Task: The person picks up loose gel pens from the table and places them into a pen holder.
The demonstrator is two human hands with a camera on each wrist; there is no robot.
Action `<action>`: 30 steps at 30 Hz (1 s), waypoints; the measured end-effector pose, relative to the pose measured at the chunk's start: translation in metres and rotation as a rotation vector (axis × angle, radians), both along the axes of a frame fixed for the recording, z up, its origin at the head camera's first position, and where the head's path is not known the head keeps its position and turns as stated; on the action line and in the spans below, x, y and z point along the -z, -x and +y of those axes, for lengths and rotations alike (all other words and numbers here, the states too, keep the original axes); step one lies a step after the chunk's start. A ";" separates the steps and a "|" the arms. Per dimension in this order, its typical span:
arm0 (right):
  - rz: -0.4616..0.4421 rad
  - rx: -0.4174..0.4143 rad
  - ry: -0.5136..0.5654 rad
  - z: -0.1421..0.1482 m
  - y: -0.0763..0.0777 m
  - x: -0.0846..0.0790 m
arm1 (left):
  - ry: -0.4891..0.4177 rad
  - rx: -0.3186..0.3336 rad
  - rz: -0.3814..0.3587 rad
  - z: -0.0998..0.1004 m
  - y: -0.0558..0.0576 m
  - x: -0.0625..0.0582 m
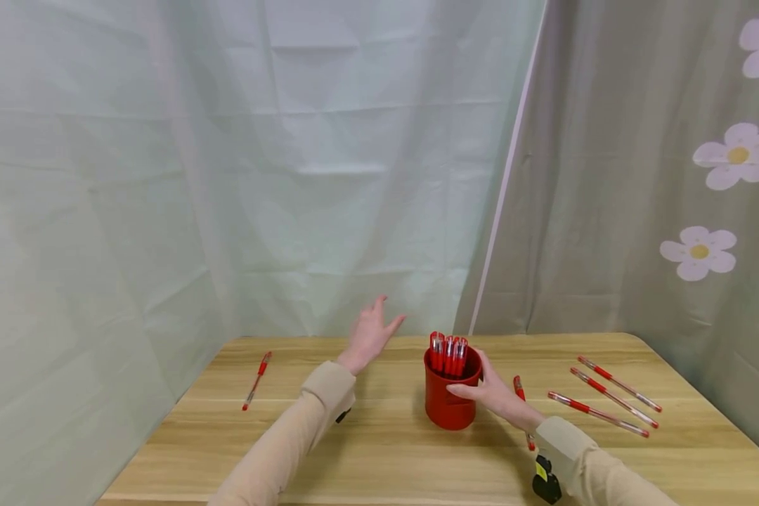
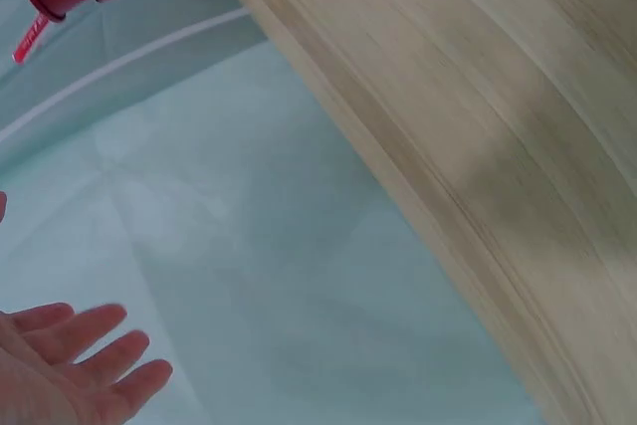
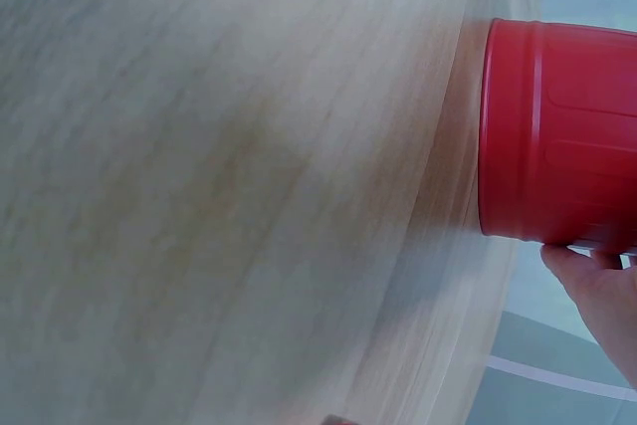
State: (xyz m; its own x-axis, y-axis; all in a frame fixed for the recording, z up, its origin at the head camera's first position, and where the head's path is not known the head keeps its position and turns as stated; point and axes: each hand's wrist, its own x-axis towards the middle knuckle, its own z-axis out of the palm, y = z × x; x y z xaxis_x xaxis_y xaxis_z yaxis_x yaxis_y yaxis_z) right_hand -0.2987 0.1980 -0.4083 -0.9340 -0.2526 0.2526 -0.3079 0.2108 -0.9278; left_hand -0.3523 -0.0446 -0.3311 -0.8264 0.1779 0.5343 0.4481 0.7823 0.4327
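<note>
A red metal pen pail [image 1: 450, 407] stands on the wooden table with several red-capped gel pens [image 1: 448, 355] upright inside. My right hand [image 1: 490, 392] grips the pail from its right side, thumb across the front and the other fingers behind the rim. In the right wrist view, those fingers [image 3: 587, 281] lie against the wall of the pail [image 3: 577, 136]. To the left of the pail, my left hand [image 1: 370, 334] is raised over the far part of the table, fingers spread and holding nothing. Its spread fingers [image 2: 100, 345] also show in the left wrist view.
One red pen [image 1: 256, 381] lies at the left of the table [image 1: 379, 464]. Another pen [image 1: 523, 411] lies partly hidden beneath my right forearm. Three more, including the nearest pen [image 1: 597, 413], lie on the right. A pale curtain [image 1: 329, 176] hangs behind the far edge.
</note>
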 end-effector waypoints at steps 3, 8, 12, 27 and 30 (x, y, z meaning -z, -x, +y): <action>-0.006 0.003 0.002 0.002 0.000 0.000 | 0.010 -0.024 0.023 -0.008 0.003 0.003; -0.004 0.003 -0.006 0.004 0.001 0.001 | 0.024 -0.087 0.000 -0.027 0.011 0.011; 0.000 0.011 -0.015 0.005 0.001 0.000 | 0.030 -0.148 -0.058 -0.045 0.015 0.020; -0.018 -0.016 0.000 0.002 0.002 0.000 | 0.081 -0.265 -0.185 -0.122 0.014 0.038; -0.013 -0.021 -0.001 0.002 0.003 0.000 | 0.086 -0.301 -0.221 -0.135 0.014 0.041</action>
State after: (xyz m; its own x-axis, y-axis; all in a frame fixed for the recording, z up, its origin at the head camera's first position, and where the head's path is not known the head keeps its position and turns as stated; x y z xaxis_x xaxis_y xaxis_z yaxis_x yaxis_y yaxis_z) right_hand -0.3016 0.2002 -0.4081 -0.9319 -0.2724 0.2397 -0.2997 0.2056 -0.9316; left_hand -0.3662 -0.1794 -0.3717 -0.9422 -0.0539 0.3308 0.0961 0.9021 0.4206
